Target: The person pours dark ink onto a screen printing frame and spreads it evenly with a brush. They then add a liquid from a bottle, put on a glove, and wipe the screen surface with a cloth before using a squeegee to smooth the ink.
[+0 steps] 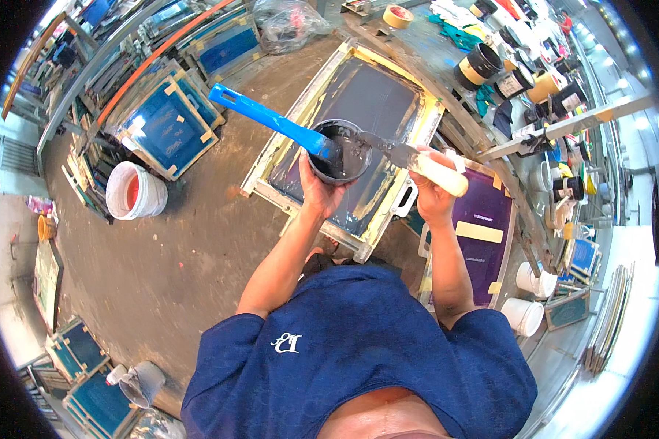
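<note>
My left hand [319, 192] is wrapped round the side of a round dark tub [354, 174] with black ink or paste inside. Out of the tub, toward the upper left, leans a blue-handled tool [263, 115]; its lower end is smeared black and partly hidden in the tub. My right hand [433, 196] grips a spatula [441, 174] by its pale handle, and the dark, coated blade reaches over the tub's right rim. Beneath both hands lies a printing screen [377, 88] with a pale, tape-edged frame and dark mesh.
A purple screen [478, 249] stands at the right. Beyond it, a bench [450, 110] carries several ink tubs and a tape roll [397, 17]. Blue screens [168, 128] lean at the left near a white bucket [135, 192]. White pails [522, 316] stand at the lower right.
</note>
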Motion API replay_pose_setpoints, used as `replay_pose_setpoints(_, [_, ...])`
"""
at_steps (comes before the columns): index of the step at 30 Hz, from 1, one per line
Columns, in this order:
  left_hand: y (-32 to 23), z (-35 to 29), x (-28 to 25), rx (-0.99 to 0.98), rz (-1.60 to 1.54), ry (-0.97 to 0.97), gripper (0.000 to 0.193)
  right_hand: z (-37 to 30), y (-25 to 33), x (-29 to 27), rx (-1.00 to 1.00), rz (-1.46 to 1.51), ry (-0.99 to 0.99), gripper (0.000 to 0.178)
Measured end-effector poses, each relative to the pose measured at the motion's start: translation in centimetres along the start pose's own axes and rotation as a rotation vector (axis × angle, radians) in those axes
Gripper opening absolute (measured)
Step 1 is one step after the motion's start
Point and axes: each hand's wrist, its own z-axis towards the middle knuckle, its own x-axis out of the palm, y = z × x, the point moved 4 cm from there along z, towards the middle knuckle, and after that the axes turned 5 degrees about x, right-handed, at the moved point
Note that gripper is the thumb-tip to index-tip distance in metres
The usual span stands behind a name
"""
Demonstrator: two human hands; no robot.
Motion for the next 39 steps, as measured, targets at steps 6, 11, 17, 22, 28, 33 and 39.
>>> replay_pose_setpoints(6, [-1.6,-1.2,-0.2,-0.008,0.034,-0.002,0.083,-0.5,-0.6,1.3,-0.104,-0.111,0.025,0.027])
replay_pose_setpoints(11, [-3.1,-2.2,1.1,0.009,0.053,-0.022,0.084,-0.7,-1.5,2.0,-0.185,-0.169,0.135,0.029])
replay_pose_setpoints(17, [-5.5,-4.2,1.9,0.076,0.032,0.008,0.086,0.0,-4.0,1.9,-0.201,-0.335,0.162,0.025])
replay_pose_setpoints(22, [-8.0,-5.1,-0.4,0.155,-0.039,-0.002,0.085,0.2,-7.2,2.0,-0.117,-0.509,0.265,0.031])
replay_pose_setpoints(28, [-12.2,-6.8,-2.2,0.292,0.051,-0.139,0.083,-3.8,-12.8,5.9,0.498,-0.499,0.669,0.033])
replay_pose_setpoints(33, [-13.9,-7.6,-5.1,0.331,0.065,-0.138,0.084,-7.8,-17.2,8.8,0.612,-0.539,0.794,0.037])
replay_pose_setpoints(39, [-13.8,-8.9,-8.2,0.364,0.079,-0.187,0.094,-8.7,-18.5,9.5,0.65,-0.632,0.877,0.041])
